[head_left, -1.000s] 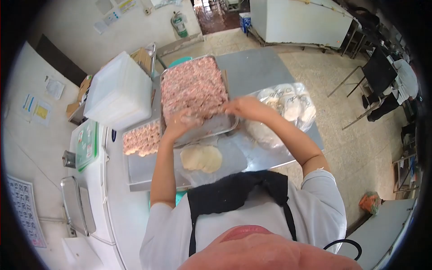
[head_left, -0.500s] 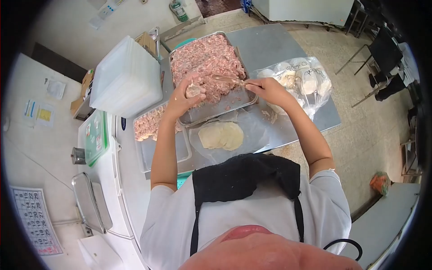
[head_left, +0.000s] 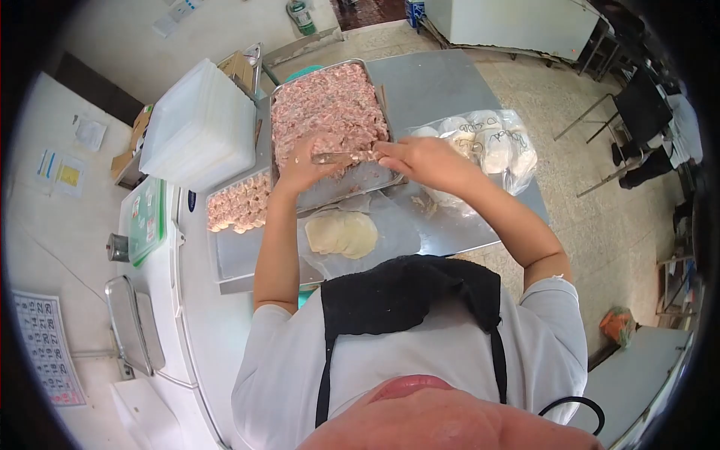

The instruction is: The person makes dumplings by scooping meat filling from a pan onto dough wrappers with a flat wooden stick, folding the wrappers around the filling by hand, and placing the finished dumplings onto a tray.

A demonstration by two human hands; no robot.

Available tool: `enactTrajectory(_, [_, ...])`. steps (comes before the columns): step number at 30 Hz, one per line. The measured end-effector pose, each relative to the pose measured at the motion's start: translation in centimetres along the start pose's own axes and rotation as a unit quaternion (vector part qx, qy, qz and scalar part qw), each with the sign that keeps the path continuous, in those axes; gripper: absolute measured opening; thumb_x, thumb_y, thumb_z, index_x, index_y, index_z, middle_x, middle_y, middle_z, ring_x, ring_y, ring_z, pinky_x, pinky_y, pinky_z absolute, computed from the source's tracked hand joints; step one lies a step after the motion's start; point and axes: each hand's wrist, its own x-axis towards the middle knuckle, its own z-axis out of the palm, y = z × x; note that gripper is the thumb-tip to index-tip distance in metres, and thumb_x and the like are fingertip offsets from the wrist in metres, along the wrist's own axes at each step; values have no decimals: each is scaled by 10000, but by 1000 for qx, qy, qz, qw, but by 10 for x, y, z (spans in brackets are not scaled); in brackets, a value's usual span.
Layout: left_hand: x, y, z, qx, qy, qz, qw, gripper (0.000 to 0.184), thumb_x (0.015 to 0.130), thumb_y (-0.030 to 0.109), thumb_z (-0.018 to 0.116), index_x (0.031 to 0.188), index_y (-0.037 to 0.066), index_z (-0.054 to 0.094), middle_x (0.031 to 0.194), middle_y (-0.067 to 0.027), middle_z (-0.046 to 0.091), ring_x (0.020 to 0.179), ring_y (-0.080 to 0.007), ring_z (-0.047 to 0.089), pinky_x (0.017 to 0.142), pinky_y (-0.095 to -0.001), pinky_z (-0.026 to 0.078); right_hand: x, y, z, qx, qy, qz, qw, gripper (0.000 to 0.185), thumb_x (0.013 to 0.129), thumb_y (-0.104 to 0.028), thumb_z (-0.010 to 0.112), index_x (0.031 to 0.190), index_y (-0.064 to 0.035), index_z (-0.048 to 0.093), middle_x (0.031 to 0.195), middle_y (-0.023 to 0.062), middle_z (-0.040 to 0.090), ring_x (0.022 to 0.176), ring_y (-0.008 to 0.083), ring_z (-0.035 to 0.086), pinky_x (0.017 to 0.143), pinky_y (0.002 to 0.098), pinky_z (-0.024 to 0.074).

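A large metal tray holds ground meat. Over its near part, my left hand cups a small dumpling, mostly hidden by the fingers and the tool. My right hand grips a thin spreading tool, its blade lying across the left palm with some meat on it. Pale round dough wrappers overlap on a plastic sheet just below the tray. To the left, filled dumplings sit in rows in a shallow container.
Stacked translucent containers stand at the left, behind the dumplings. A plastic bag of dough balls lies on the metal table at the right. Green lids rest on a white surface. A seated person is at the far right.
The tool has moved left from over the meat onto my left palm, and my right hand has come closer to my left. The whole view has shifted slightly.
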Motion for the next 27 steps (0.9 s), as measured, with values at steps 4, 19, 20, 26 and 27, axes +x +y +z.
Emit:
enactTrajectory(4, [-8, 6, 10, 18, -24, 6, 1000, 410, 702, 249, 796, 1039, 81, 635, 1075, -88, 660, 1055, -243, 603, 942, -354, 436, 3, 36, -25, 26, -38, -25, 999, 327, 913, -368, 544, 1097, -126, 664, 895, 146, 668, 854, 342, 632, 717, 436, 503])
enactTrajectory(19, [-51, 26, -3, -37, 60, -70, 995, 472, 743, 163, 751, 1173, 34, 602, 1076, -102, 646, 961, -200, 612, 860, -319, 472, 10, 86, 35, -65, -83, 53, 993, 320, 919, -342, 542, 1026, -81, 691, 885, 138, 681, 810, 337, 651, 708, 437, 514])
enactTrajectory(20, [-54, 29, -8, -55, 68, -72, 994, 454, 755, 89, 721, 1191, 56, 600, 998, -45, 663, 886, -171, 615, 818, -302, 486, 11, 77, 28, 59, -41, 52, 996, 338, 919, -355, 545, 1060, -80, 682, 914, 156, 679, 830, 350, 648, 730, 425, 511])
enactTrajectory(26, [-70, -12, -28, 22, 121, -18, 992, 374, 733, 115, 741, 1089, 51, 642, 925, -78, 663, 848, -175, 602, 798, -302, 478, 24, -16, 41, 238, -53, -15, 970, 385, 914, -377, 561, 1167, -96, 637, 980, 201, 663, 886, 368, 640, 789, 384, 495])
enactTrajectory(27, [-77, -10, -38, 20, 123, -20, 992, 374, 733, 115, 741, 1089, 51, 642, 925, -78, 663, 848, -175, 602, 798, -302, 478, 26, -26, 53, 203, -64, -22, 977, 375, 910, -370, 570, 1157, -98, 642, 967, 198, 665, 885, 357, 644, 789, 377, 493])
